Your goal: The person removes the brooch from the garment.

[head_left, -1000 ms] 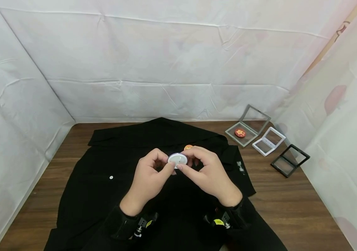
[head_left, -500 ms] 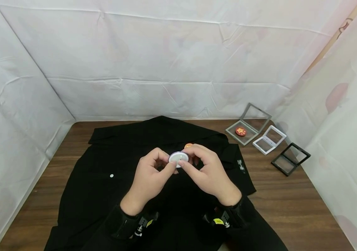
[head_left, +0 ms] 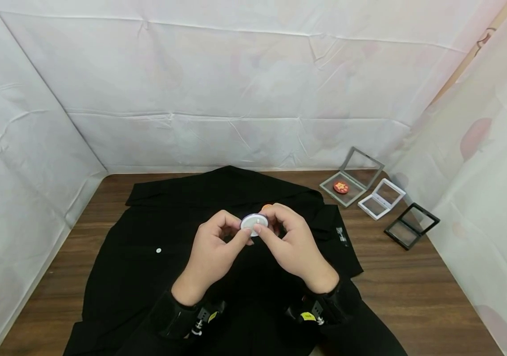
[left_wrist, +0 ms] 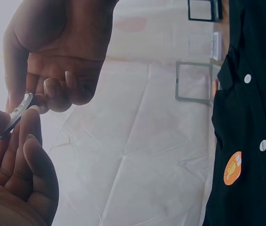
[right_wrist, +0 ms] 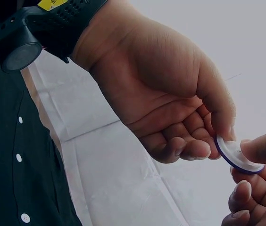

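Note:
Both hands pinch a round pin badge [head_left: 252, 222], its white back toward the head camera and its rim purple. My left hand [head_left: 212, 252] grips its left edge between thumb and fingers. The right hand [head_left: 295, 244] holds the right side, its thumb on the white back. In the right wrist view a thin pin stands up from the badge [right_wrist: 236, 155] by the left thumb. Under the hands lies a black shirt [head_left: 217, 193], spread out with white buttons. An orange badge [left_wrist: 233, 168] with a thumbs-up picture sits on the shirt, mostly hidden in the head view.
At the right stand several opened flip cases: a grey one [head_left: 351, 198] holding a red badge [head_left: 341, 187], a white one [head_left: 374, 207] and a black one [head_left: 402, 235]. The wooden table [head_left: 413, 296] shows around the shirt. Pale cloth [head_left: 235, 74] hangs behind and at both sides.
The right thumb has moved slightly up across the badge's white back. The right hand covers more of the orange badge. The left hand has hardly moved, still gripping the pin badge.

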Available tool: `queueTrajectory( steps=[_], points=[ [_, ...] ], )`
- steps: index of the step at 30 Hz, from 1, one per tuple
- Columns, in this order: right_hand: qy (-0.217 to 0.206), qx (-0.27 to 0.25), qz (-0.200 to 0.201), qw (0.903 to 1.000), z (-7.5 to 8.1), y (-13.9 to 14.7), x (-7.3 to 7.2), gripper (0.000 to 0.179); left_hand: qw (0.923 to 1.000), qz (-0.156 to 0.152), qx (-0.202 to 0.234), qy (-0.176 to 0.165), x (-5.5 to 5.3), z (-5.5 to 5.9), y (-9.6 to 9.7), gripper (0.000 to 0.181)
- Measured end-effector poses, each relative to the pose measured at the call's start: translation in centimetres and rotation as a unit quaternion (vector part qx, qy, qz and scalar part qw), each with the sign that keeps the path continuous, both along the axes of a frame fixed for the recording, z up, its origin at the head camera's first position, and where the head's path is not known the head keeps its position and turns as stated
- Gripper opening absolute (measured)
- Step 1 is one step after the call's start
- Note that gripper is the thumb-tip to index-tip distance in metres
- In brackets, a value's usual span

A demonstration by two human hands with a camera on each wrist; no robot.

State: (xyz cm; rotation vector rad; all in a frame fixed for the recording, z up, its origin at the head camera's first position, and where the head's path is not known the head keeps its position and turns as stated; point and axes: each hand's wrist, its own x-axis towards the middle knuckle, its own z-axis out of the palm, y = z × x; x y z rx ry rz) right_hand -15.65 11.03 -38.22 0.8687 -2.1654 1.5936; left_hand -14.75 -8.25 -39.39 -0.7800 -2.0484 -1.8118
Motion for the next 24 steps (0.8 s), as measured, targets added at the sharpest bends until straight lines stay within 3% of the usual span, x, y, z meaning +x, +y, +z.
queueTrajectory(
  steps=[13,24],
  points=[
    [-0.012,-0.005,0.008,0.9999,0.21,0.0,0.09,0.009,1.0,0.002,0.0,0.004,0.04,0.06,0.06,0.009],
    [0.011,-0.001,0.015,0.9998,0.09,-0.15,0.01,0.011,1.0,0.008,0.001,0.004,-0.11,0.03,-0.2,0.009]
  ],
)
